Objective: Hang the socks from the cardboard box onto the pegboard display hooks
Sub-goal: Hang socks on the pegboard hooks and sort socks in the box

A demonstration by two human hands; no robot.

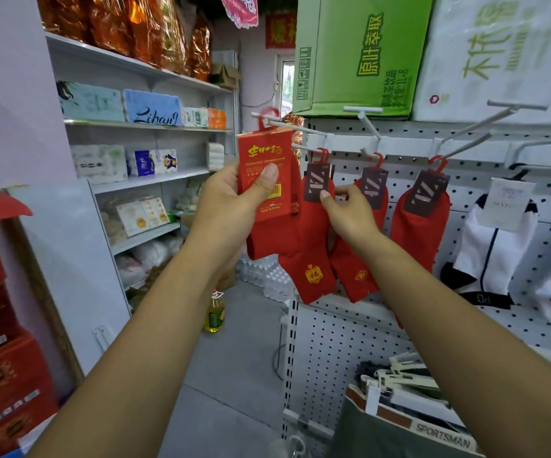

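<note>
Head view: I see both hands raised at the left edge of the pegboard (343,345).
Left hand (231,206): clenched round a red sock pack (266,166), with the thumb lying across its card.
Red sock pack: its hanger loop sits over the leftmost hook (295,127), near the pegboard's top left corner.
Right hand (350,216): thumb and fingers pinch the hung red socks (307,246) just beside, at their dark card.
Box (363,434): below the pegboard's lower edge, with packs inside.
</note>
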